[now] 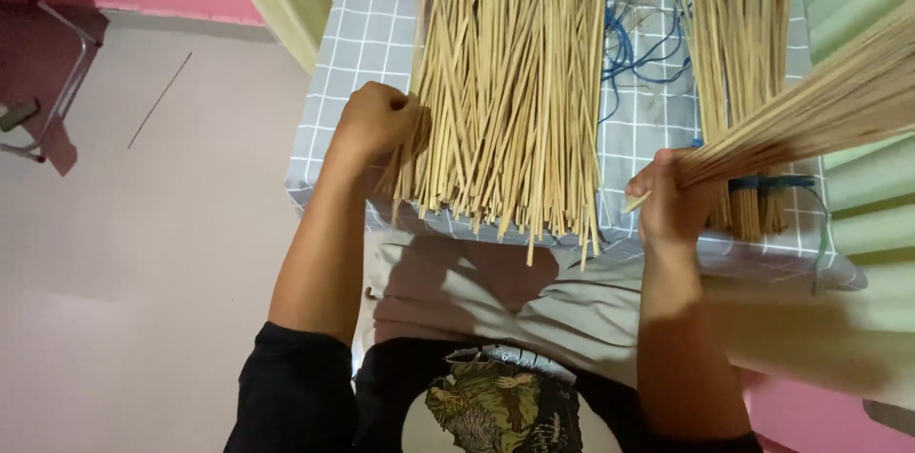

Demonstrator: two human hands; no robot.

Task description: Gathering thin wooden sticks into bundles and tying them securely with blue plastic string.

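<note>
Head view looked down on a person seated at a counter (343, 43) covered with a grey checked cloth. In the middle of the frame lay a loose pile of thin pale sticks (510, 81), their ends overhanging the near edge. The left hand (374, 121), at centre left, was curled with its grip closed into the pile's left side, apparently pinching a few sticks. The right hand (667, 201), at centre right, held its grip tight around a gathered bundle of sticks (820, 110) that fanned out toward the upper right. Behind it lay a tied bundle (742, 81) bound with blue string (777, 183), with more blue string (634, 24) tangled at top centre. The step in hand seemed to be drawing sticks from the pile; the next move would likely call for lifting them free and adding them to the held bundle.
</note>
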